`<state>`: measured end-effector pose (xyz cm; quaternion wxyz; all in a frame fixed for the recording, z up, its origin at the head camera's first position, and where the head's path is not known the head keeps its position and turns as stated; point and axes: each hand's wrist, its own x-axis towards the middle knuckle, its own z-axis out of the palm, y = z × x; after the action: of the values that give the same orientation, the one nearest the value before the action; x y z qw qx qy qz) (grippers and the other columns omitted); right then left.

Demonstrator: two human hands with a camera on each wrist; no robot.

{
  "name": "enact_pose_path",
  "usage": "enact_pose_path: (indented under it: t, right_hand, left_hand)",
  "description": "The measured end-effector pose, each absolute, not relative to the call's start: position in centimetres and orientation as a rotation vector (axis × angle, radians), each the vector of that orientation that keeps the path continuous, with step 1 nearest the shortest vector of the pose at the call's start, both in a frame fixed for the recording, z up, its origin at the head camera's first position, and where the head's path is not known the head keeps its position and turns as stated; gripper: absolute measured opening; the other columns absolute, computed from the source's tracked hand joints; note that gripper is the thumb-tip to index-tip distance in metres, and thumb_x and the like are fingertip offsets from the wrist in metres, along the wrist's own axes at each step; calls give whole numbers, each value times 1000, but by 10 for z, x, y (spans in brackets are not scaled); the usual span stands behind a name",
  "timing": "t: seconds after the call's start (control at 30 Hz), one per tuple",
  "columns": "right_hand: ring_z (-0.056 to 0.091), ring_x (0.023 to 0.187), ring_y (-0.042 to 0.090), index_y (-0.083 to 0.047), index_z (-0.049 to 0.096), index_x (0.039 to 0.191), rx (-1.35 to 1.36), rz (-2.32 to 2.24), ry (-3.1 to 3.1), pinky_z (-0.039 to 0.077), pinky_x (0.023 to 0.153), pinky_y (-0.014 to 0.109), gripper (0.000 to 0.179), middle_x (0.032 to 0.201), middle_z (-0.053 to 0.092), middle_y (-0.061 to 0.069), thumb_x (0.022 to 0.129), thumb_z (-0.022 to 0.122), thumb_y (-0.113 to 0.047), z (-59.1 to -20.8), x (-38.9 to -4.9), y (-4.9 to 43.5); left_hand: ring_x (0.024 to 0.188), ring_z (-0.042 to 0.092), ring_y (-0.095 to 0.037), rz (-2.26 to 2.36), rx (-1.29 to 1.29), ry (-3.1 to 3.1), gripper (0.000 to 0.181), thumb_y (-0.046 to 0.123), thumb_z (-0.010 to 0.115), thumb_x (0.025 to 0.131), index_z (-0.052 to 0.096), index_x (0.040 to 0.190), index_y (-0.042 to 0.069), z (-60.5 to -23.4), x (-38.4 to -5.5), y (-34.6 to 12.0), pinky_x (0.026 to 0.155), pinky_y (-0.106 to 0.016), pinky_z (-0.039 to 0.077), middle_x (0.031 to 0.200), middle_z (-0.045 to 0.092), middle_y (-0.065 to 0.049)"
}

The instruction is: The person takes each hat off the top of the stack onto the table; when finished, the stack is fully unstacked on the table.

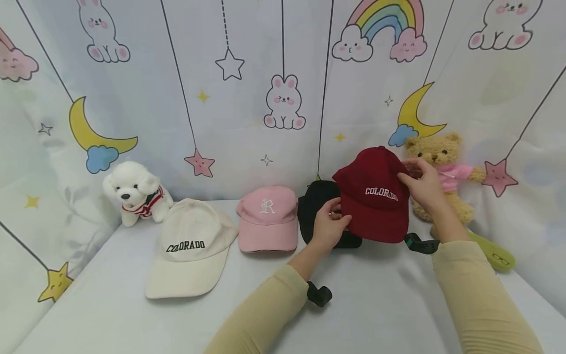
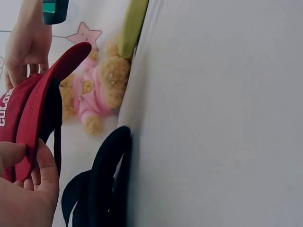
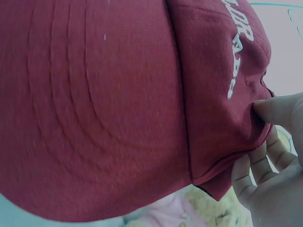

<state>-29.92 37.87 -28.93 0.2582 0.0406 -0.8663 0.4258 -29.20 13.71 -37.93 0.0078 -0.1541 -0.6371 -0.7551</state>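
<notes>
A dark red baseball cap (image 1: pixel 376 196) with white COLORADO lettering is held up in the air between both hands. At the brim's edge, my left hand (image 1: pixel 329 226) pinches it between thumb and fingers, as the left wrist view also shows. My right hand (image 1: pixel 424 184) grips the side of the crown, its thumb on the outside and fingers behind the cloth (image 3: pixel 279 151). Behind the red cap and the left hand, a black cap (image 1: pixel 309 216) is partly hidden. To its left sits a pink cap (image 1: pixel 267 221) with a white R, then a cream COLORADO cap (image 1: pixel 190 250).
A teddy bear (image 1: pixel 442 162) in a pink top leans by the back curtain at the right, beside a yellow-green object (image 1: pixel 497 253). A white plush dog (image 1: pixel 132 189) sits at the far left. Everything stands on a white surface (image 1: pixel 132 324) before a patterned curtain (image 1: pixel 247 113).
</notes>
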Motion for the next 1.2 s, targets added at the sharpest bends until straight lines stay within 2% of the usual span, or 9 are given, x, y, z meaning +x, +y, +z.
enact_pose_path:
  t: [0.13,0.4,0.63,0.87,1.2]
  right_hand:
    - [48,95,4,6,52,132,81,1170,-2350,42,78,19,38,116,53,15,102,59,-15,-296,-300,390]
    - [48,92,3,6,55,130,19,1095,-2373,41,76,18,36,115,56,19,102,60,-15,-309,-304,405]
    - [51,96,14,6,56,130,-22,1089,-2400,42,69,11,35,117,56,23,102,59,-14,-318,-310,412]
    - [51,107,30,6,55,134,-89,1040,-2472,41,69,15,38,122,54,25,104,56,-18,-321,-316,419]
    - [54,103,38,12,57,125,-36,976,-2438,41,78,27,29,113,57,30,99,56,-2,-332,-323,420]
  left_hand:
    - [83,61,-10,-2299,-426,-2037,48,-2,72,91,58,135,8,-384,-291,153,72,-31,60,108,62,3]
    - [80,58,-7,-2261,-380,-2096,49,-5,72,90,58,135,6,-392,-294,173,68,-28,59,107,62,3]
    - [79,57,-6,-2143,-345,-2232,51,-6,73,87,58,136,1,-397,-296,182,69,-25,56,105,63,0]
    - [86,62,-11,-2110,-363,-2355,49,-4,70,90,57,137,-3,-393,-297,189,76,-28,57,108,64,-5]
    - [109,64,-26,-2370,-255,-2407,58,4,72,92,49,144,-3,-385,-293,189,92,-42,54,130,61,-15]
